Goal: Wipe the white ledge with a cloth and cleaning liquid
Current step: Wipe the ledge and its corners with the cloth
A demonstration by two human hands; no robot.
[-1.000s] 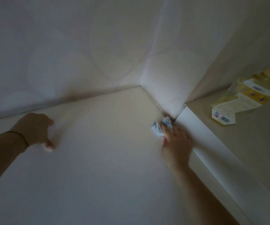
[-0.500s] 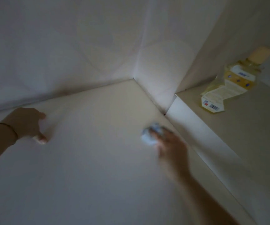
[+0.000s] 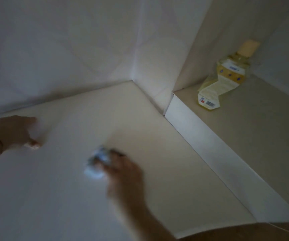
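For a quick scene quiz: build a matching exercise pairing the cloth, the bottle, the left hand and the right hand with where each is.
Things:
1. cloth
2. bottle
3. left hand
4. right hand

Places:
A. lying on the raised shelf at right
B. resting on the ledge, holding nothing
C. bunched under fingertips
D. mid-ledge, pressing the cloth

Pairs: 1-C, 2-A, 3-B, 4-D

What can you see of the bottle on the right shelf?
The bottle looks like clear plastic holding yellow liquid, with a pale tan cap. It stands about upright at the back of the raised shelf, near the wall corner. A yellow and white label has peeled off and trails forward onto the shelf, with a barcode at its loose end. Neither hand touches it. The print is too blurred to read.
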